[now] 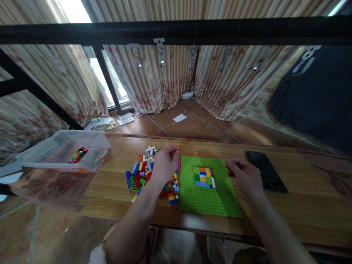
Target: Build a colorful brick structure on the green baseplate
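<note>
A green studded baseplate lies on the wooden table. Near its middle is a flat square of colourful toy bricks, with yellow, blue, orange, white and green pieces. Left of the plate spreads a loose pile of toy bricks. My left hand is over the right part of this pile, fingers curled together; whatever they may hold is hidden. At the plate's upper right edge, my right hand has its thumb and fingers pinched together. Anything between those fingertips is too small to make out.
A dark phone lies right of my right hand. A clear plastic box with more bricks stands at the table's left end. A black metal bar with hanging clips crosses above the far side. The table's front edge is close to my forearms.
</note>
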`<state>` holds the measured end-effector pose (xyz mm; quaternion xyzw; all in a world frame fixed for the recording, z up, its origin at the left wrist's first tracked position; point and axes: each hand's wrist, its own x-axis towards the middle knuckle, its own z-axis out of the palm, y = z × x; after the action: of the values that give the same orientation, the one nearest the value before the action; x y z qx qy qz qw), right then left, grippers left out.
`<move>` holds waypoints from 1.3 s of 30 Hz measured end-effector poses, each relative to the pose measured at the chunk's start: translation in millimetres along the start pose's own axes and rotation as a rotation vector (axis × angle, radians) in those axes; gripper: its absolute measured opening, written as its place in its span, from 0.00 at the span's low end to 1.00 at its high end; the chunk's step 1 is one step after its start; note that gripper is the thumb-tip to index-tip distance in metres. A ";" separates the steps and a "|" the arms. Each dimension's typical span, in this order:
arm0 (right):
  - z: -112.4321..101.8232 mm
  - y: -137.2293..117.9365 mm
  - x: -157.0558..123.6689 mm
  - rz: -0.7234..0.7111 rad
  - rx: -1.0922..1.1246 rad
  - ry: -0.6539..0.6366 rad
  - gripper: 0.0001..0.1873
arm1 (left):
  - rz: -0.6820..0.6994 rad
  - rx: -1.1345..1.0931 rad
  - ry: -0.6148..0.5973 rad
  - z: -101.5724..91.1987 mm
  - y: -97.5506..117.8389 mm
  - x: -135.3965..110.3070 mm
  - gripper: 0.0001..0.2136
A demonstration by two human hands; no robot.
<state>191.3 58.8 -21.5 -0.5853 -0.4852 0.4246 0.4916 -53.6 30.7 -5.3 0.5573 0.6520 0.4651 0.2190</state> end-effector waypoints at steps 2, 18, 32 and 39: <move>12.0 -3.7 -12.9 -0.103 -0.095 0.019 0.15 | -0.013 -0.069 0.073 -7.0 -4.6 4.2 0.10; 73.8 14.3 -96.4 -0.583 -0.601 -0.636 0.10 | -0.022 -0.112 0.141 -23.1 -17.1 5.7 0.10; 105.7 8.8 -85.4 -0.593 -0.543 -0.595 0.08 | -0.023 -0.054 0.030 -19.9 -11.0 -0.4 0.11; 95.5 8.1 -66.7 -0.173 -0.026 -0.382 0.13 | -0.112 -0.222 -0.264 -15.3 -10.3 -4.2 0.14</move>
<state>88.3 8.3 -43.2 -0.4564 -0.6236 0.4777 0.4179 -70.2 21.8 -7.8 0.5487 0.5924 0.4441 0.3884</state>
